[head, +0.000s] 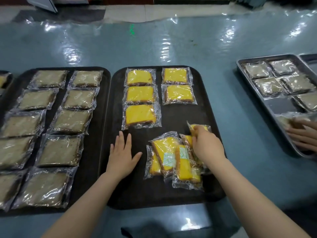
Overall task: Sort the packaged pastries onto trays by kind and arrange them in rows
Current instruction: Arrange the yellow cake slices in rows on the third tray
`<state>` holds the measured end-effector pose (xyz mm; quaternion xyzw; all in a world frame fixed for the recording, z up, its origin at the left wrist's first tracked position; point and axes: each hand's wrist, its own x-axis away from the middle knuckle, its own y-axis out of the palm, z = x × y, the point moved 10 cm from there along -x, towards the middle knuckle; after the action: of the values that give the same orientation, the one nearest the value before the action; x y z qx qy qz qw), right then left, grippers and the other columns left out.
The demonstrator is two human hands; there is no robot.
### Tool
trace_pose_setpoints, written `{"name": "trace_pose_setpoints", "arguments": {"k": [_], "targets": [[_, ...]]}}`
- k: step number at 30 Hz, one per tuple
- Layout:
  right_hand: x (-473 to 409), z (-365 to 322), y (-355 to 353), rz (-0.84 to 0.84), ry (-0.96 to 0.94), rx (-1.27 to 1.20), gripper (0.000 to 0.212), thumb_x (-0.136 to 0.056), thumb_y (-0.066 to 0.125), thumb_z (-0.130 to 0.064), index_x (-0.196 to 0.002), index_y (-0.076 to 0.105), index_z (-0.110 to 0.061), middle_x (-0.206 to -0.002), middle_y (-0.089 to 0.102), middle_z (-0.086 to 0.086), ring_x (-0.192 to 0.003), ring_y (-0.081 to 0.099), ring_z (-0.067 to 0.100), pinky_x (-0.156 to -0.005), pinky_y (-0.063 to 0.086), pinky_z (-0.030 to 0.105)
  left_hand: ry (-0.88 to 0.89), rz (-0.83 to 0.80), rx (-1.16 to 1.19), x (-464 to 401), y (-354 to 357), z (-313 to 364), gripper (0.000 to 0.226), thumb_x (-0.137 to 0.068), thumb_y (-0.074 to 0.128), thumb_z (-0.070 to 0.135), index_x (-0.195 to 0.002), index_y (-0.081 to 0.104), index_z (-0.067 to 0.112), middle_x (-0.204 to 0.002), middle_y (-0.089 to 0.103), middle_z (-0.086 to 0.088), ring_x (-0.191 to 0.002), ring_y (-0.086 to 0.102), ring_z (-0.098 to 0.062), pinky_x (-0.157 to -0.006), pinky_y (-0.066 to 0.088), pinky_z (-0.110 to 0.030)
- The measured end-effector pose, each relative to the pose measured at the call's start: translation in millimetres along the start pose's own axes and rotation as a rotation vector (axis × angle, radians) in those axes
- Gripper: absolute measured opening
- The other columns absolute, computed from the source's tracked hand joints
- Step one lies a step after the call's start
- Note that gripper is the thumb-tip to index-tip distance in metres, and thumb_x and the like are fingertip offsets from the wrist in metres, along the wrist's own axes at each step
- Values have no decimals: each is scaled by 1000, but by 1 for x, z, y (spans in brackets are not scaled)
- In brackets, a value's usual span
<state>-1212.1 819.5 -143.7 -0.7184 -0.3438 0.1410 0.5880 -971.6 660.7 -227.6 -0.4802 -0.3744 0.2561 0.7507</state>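
Nearest to me, low in the frame, my two bare forearms reach up over the shiny blue-green plastic-covered table [171,47]. My left hand [122,156] lies flat on the black rounded plastic tray in the middle [171,194], fingers straight and spread, holding nothing. My right hand [206,145] sits right of centre, fingers curled round a clear-wrapped yellow cake slice [199,128], gripping it just above the tray surface.

Under and left of that hand is a loose heap of wrapped yellow slices [173,160], overlapping and tilted, some showing a pale label. Further up the same tray, yellow slices lie flat in two columns: three in the left column [139,97] and two in the right column [178,86], each packet just beside the next.

On the left of the frame a second black tray [101,100] carries wrapped brown-grey cake slices [61,121] in two neat columns running from bottom to top. At the far left edge I see a sliver of another tray; I cannot tell what is on it.

At the right edge, another person's hand [302,134] rests on a grey metal baking tray [279,105] that holds more clear-wrapped brownish slices [270,85] in rows; that hand is blurred. Beyond the table, at the top, is tiled floor.
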Motion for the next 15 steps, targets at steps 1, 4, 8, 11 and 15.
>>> {"name": "trace_pose_setpoints", "arguments": {"k": [1, 4, 8, 11, 15], "targets": [[-1, -7, -2, -1, -48, -9, 25, -98, 41, -21, -120, 53, -22, -83, 62, 2, -66, 51, 24, -50, 33, 32, -1, -8, -30, 1, 3, -1, 82, -93, 33, 57, -148, -15, 20, -154, -26, -9, -142, -21, -22, -112, -9, -39], [1, -40, -2, -86, -300, -98, 32, -99, 41, -22, -127, 54, -31, -101, 70, 1, -84, 62, 25, -63, 47, 37, 6, -23, -62, 1, 9, -3, 82, -92, 27, 60, -145, -23, 21, -152, -29, -9, -137, -28, -19, -110, -15, -38], [-7, -70, -13, -43, -476, -140, 38, -98, 42, -13, -126, 61, -29, -122, 64, -5, -108, 57, 21, -89, 48, 37, 11, -42, -64, 0, 10, -3, 82, -92, 26, 61, -144, -24, 22, -151, -31, -7, -134, -31, -16, -107, -17, -37], [-24, -77, -25, 31, -444, -170, 38, -95, 45, -8, -120, 64, -30, -114, 60, -5, -98, 59, 20, -82, 51, 38, 6, -60, -64, 0, 11, -4, 83, -92, 29, 61, -144, -24, 23, -151, -32, -6, -134, -31, -16, -108, -17, -38], [-50, -89, -30, 19, -440, -8, 41, -88, 47, -6, -116, 62, -32, -109, 67, -4, -95, 62, 23, -79, 51, 39, -9, -64, -80, 0, 11, -3, 83, -92, 28, 60, -142, -27, 23, -148, -35, -5, -137, -29, -19, -108, -17, -38]]}}
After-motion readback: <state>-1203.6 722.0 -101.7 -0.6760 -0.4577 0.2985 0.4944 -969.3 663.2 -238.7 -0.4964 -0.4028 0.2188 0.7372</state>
